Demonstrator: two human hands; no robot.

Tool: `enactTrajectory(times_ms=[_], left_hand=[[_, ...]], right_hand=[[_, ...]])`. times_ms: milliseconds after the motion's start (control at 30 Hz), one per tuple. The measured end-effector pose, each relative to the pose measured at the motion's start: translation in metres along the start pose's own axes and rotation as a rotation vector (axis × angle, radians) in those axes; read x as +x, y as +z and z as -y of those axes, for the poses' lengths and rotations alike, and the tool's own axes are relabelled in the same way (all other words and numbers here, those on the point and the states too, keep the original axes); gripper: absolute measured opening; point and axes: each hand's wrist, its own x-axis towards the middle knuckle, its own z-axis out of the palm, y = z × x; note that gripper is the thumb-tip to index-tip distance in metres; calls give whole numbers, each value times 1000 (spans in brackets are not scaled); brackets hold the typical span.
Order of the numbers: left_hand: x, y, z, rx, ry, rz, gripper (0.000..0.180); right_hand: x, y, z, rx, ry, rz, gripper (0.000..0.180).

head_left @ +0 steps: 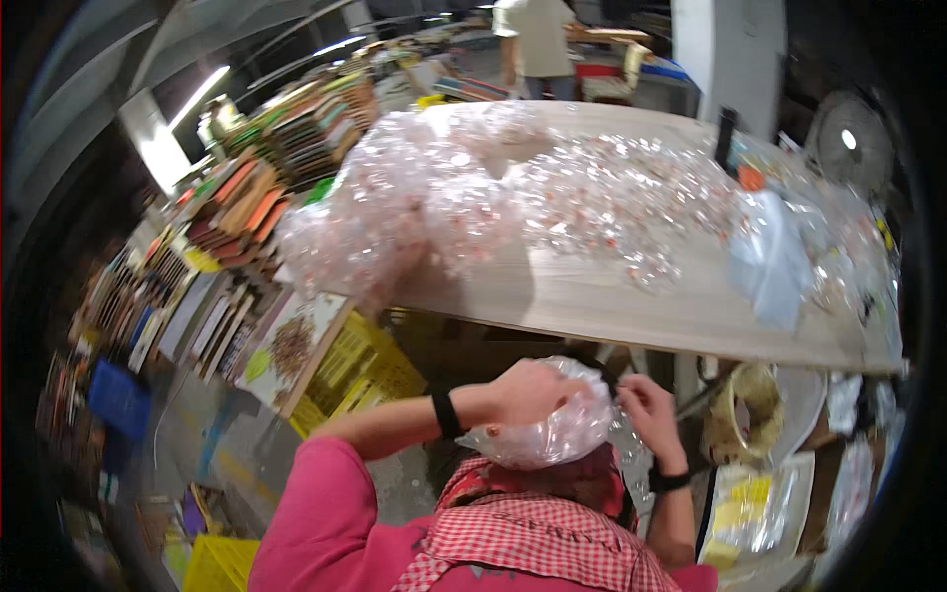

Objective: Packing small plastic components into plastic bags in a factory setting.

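Note:
Close to my body, below the table's near edge, is a bulging clear plastic bag (552, 439) with small reddish bits showing inside. My left hand (538, 392) lies over its top left side with the fingers closed on the plastic. To the right of the bag, my right hand (646, 403) is held up with its fingers curled together; whatever is in them is too small to make out. On the table, a wide heap of small clear, shiny pieces with red-orange bits (612, 192) spreads beside big filled clear bags (385, 197).
The pale wooden table (612, 301) curves across ahead. A light blue plastic bag (769, 261) lies at its right, near a fan (850, 143). Yellow crates (365, 365) stand at the left, below stacked boards (242, 212). A bucket (747, 409) stands lower right. Another person (538, 39) stands far off.

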Motion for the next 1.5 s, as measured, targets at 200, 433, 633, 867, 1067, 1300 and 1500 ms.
enactTrajectory(times_ms=[200,433,633,867,1067,1300,1500], left_hand=[[26,-154,8,-250,200,-549,21],[109,-329,98,641,-84,-1039,32],[205,-342,205,1019,-191,-763,31],[302,-265,356,1111,-272,-274,27],[346,-166,438,1038,-327,-213,20],[402,-155,360,315,-28,-531,24],[418,-192,372,189,-85,-957,27]], right_hand=[[2,-53,21,-78,-186,-358,9],[78,-89,14,-424,-303,-631,14],[125,-79,-13,-613,-277,-681,19],[118,-78,-15,-708,-125,-675,22],[127,-74,-12,-725,-44,-652,21],[129,-74,-8,-745,0,-685,19],[130,-76,-11,-689,-17,-682,19]])
